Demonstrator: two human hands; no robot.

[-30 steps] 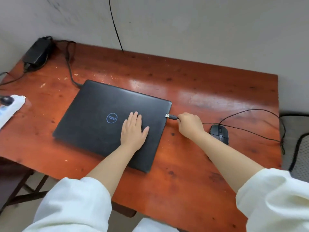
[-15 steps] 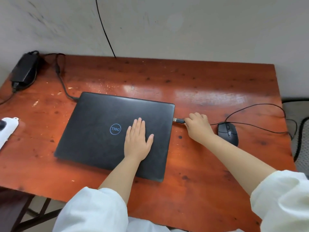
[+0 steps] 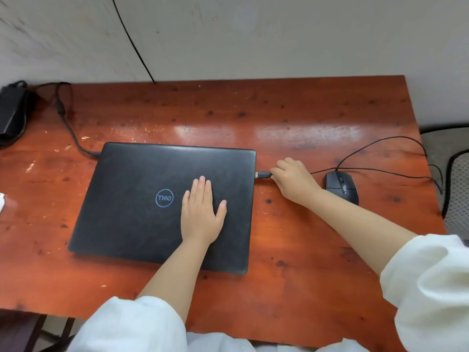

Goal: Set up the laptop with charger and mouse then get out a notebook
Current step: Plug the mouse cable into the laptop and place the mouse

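Note:
A closed black laptop (image 3: 142, 199) lies on the red-brown wooden table (image 3: 291, 118). My left hand (image 3: 201, 212) rests flat on its lid, fingers together, holding nothing. My right hand (image 3: 291, 177) pinches the mouse's USB plug (image 3: 262, 175), whose metal tip touches the laptop's right edge. The black wired mouse (image 3: 342, 187) sits just right of that hand, its thin cable looping toward the table's right edge. The black charger brick (image 3: 11, 115) lies at the far left, and its cable (image 3: 73, 134) runs into the laptop's back left corner. No notebook is in view.
A white object (image 3: 2, 200) shows at the left edge of the table. A mesh chair (image 3: 456, 189) stands off the table's right side. A thin black wire (image 3: 132, 41) hangs down the grey wall behind.
The view has shifted so the table sits more squarely. The USB plug in my right hand has closed the small gap to the laptop's right edge. My left hand stayed flat on the lid.

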